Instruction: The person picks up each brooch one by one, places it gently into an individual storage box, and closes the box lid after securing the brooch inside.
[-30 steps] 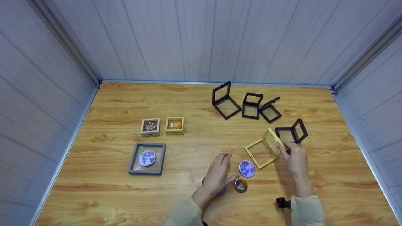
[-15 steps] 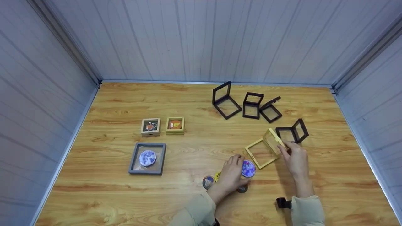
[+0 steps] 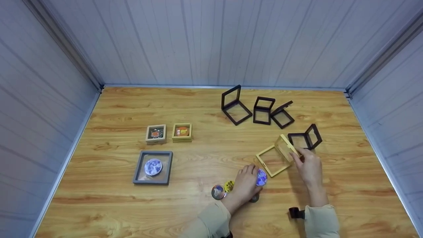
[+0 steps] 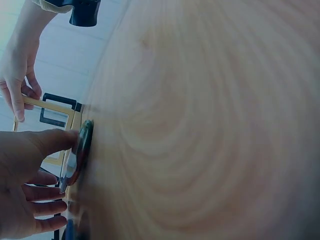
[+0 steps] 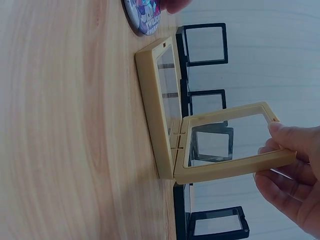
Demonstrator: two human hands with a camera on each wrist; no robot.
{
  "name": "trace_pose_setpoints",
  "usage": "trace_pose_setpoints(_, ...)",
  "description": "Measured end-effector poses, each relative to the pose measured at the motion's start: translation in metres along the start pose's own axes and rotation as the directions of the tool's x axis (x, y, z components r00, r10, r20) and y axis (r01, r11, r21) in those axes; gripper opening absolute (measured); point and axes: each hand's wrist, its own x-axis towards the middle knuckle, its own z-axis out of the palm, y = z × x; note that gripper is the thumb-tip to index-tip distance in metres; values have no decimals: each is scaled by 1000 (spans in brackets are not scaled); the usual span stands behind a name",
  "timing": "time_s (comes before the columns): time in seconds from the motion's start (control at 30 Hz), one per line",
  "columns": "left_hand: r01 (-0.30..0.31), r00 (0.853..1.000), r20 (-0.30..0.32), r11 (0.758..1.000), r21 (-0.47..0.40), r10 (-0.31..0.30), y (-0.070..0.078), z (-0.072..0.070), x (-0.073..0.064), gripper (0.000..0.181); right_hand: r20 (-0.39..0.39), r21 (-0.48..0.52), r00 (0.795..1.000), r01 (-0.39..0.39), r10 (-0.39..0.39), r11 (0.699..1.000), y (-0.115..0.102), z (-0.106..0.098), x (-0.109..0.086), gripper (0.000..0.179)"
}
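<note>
My left hand (image 3: pixel 245 184) grips a round purple button badge (image 3: pixel 262 177) by its edge, thumb on one side and fingers on the other. In the right wrist view, fingertips touch that badge (image 5: pixel 144 15), which shows a printed picture. My right hand (image 3: pixel 310 167) pinches the raised half of a yellow display frame (image 3: pixel 271 162) between thumb and fingers. Hinged wide, the frame has a clear film in each half, and its lower half lies on the table. A darker round badge (image 3: pixel 254 198) is partly covered by the left hand. Beside the left wrist lie a yellow badge (image 3: pixel 229 186) and a multicoloured badge (image 3: pixel 218 192).
Several black hinged frames (image 3: pixel 262 117) stand unfolded at the back right, one black frame (image 3: pixel 310 138) just behind my right hand. Two small framed badges (image 3: pixel 182 133) and a grey frame (image 3: pixel 136 168) bearing a blue-white badge sit on the left. Panels wall the wooden table (image 3: pixel 205 148).
My left hand has moved right onto the purple badge, uncovering the yellow and multicoloured badges. The right hand keeps hold of the yellow frame. The head view has shifted slightly.
</note>
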Motion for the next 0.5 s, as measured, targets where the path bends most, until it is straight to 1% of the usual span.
trace_pose_setpoints(0.07,-11,1000,-11,1000,15,11,0,-1,0,58,-2,2,1000,-1,1,1000,0,0,0,21)
trace_pose_setpoints(0.17,-28,1000,1,999,17,28,0,-3,1,54,-4,5,1000,-2,2,1000,1,0,0,21)
trace_pose_setpoints(0.27,-50,999,-8,999,1,50,-1,-4,1,52,-10,11,1000,-1,1,1000,1,0,-1,21)
trace_pose_setpoints(0.37,-70,997,-36,997,-24,70,-3,-4,1,50,-16,9,1000,5,-5,1000,1,0,-1,20)
trace_pose_setpoints(0.5,-76,996,-41,995,-63,74,-2,-8,2,51,-21,12,1000,12,-12,1000,0,0,0,21)
